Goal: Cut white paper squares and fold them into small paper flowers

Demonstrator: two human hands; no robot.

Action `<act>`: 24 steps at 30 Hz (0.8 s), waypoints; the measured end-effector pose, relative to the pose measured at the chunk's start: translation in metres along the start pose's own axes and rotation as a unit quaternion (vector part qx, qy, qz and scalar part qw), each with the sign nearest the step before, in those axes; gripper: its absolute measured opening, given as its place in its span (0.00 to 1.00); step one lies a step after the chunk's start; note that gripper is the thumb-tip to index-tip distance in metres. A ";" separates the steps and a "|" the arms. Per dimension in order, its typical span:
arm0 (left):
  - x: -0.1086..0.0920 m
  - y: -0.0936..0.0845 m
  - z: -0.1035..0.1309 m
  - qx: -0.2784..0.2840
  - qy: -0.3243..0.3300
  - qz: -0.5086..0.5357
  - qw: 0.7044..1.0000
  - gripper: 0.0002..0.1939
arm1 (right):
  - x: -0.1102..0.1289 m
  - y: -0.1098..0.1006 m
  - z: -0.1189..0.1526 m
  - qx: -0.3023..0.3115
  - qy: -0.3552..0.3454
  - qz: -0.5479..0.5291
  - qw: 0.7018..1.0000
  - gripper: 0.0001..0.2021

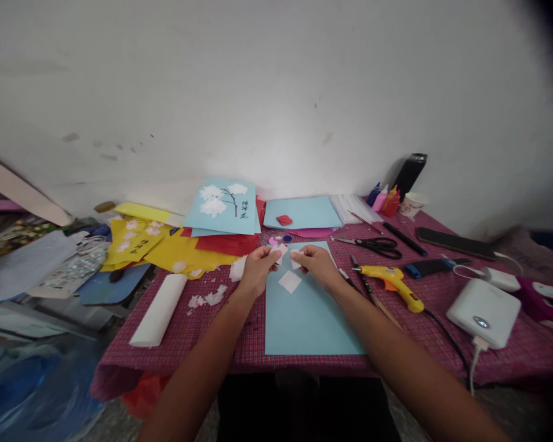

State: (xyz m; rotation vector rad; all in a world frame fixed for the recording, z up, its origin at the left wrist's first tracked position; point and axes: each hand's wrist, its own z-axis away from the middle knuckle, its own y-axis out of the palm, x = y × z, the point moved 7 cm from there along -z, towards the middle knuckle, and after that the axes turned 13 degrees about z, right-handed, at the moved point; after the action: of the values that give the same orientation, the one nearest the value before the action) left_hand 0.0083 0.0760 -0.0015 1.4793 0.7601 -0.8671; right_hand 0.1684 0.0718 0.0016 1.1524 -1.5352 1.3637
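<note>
A light-blue sheet of paper point(306, 325) lies in front of me, with a small white paper square point(289, 282) on it, turned like a diamond. Above its upper part, my left hand point(259, 267) pinches a small white piece of paper point(281, 252). Facing it, my right hand point(317, 264) is closed on another small white paper piece point(295, 260). A narrow gap separates the two pieces. Torn white scraps point(208, 299) lie left of the blue sheet, near a white paper roll point(160, 310).
Behind my hands stands a stack with a white-flower picture point(221, 205). To the right are scissors point(373, 245), a yellow glue gun point(391, 283), a white power bank point(485, 312), paint bottles point(387, 199), a paper cup point(413, 204) and a black flask point(409, 175). Yellow paper point(188, 248) lies left.
</note>
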 end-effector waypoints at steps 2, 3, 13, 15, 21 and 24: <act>0.001 -0.001 -0.001 0.002 0.001 -0.001 1.000 0.16 | -0.002 0.002 0.000 0.008 0.006 -0.012 1.000 0.18; 0.001 -0.001 -0.001 0.005 0.002 -0.003 1.000 0.15 | -0.002 0.003 0.001 0.012 0.008 -0.022 1.000 0.17; 0.008 0.005 0.003 0.060 -0.035 -0.021 0.997 0.15 | 0.014 0.006 0.006 0.048 -0.047 -0.013 0.998 0.13; 0.008 0.006 0.003 0.054 -0.039 -0.006 0.998 0.15 | 0.015 0.005 0.006 0.036 -0.061 0.003 0.997 0.11; 0.006 0.000 0.001 0.018 -0.034 0.053 0.998 0.16 | 0.029 0.004 0.013 0.009 -0.164 0.123 0.979 0.06; 0.005 -0.003 -0.001 0.003 -0.024 0.063 0.998 0.17 | 0.039 0.009 0.020 0.016 -0.242 0.178 0.954 0.05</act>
State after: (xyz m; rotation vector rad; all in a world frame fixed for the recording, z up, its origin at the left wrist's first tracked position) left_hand 0.0081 0.0767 -0.0073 1.4886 0.6224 -0.8071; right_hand 0.1487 0.0468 0.0333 1.3451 -2.1633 1.4014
